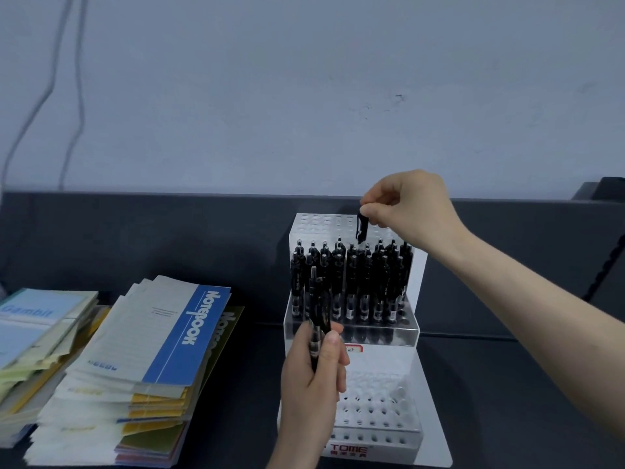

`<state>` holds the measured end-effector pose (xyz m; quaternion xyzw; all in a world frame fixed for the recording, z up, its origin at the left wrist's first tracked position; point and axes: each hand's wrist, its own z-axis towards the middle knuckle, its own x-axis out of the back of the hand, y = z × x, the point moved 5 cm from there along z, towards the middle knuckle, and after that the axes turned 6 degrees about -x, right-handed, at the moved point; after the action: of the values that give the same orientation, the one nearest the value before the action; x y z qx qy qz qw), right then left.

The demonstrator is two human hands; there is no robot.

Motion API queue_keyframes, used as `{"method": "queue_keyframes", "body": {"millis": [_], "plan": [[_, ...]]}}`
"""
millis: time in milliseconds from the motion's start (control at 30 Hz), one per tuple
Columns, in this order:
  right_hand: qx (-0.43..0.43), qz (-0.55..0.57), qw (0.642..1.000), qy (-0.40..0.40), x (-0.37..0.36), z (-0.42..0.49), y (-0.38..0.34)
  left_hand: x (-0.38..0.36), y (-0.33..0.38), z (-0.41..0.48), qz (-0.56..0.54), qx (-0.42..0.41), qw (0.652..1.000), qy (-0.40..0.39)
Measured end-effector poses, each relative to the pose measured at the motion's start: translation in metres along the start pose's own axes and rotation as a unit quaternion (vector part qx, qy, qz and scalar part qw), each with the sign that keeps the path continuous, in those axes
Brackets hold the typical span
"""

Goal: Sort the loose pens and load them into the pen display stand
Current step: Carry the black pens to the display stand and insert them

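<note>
A clear, stepped pen display stand [378, 414] sits on the dark desk. Its middle tier is packed with several upright black pens [355, 282]; the top tier and the front tier show bare holes. My right hand [411, 206] is above the top tier, its fingertips pinched on the top end of one black pen [362, 227] that hangs tip down. My left hand [313, 377], in front of the stand, grips a small bunch of black pens [318, 313] held upright.
Stacks of notebooks [145, 360] with blue and yellow covers lie to the left of the stand, with another pile [33, 333] at the far left. A dark partition [169, 238] runs behind the desk. Cables hang on the wall at upper left.
</note>
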<state>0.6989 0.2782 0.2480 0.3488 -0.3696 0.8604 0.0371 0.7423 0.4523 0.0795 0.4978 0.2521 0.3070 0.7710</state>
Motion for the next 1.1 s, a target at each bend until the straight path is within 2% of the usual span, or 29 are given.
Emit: {"method": "queue_keyframes", "body": {"millis": [200,367,567,700,800,933,1100], "plan": [[-0.010,-0.052,0.998,-0.036,0.006,0.004,-0.001,-0.001,-0.001,0.000,-0.001,-0.008,1.000,0.001],[-0.009,-0.051,0.996,-0.074,-0.006,-0.003,0.004,-0.003,-0.001,0.000,0.000,0.004,1.000,0.000],[0.009,-0.134,0.986,-0.102,-0.017,-0.005,0.007,-0.003,-0.002,0.001,-0.001,0.005,1.000,0.000],[0.003,-0.016,1.000,-0.017,0.009,-0.013,-0.002,-0.003,-0.001,0.002,-0.007,0.003,1.000,-0.008],[-0.006,0.083,0.996,0.012,0.023,-0.047,-0.010,-0.007,0.003,0.003,-0.026,0.007,0.999,-0.028],[-0.036,0.133,0.990,-0.016,0.008,-0.098,0.000,-0.016,0.006,0.004,-0.039,-0.008,0.997,-0.059],[-0.105,0.153,0.977,-0.100,-0.021,-0.128,0.033,-0.036,0.002,0.000,-0.045,-0.010,0.992,-0.116]]}}
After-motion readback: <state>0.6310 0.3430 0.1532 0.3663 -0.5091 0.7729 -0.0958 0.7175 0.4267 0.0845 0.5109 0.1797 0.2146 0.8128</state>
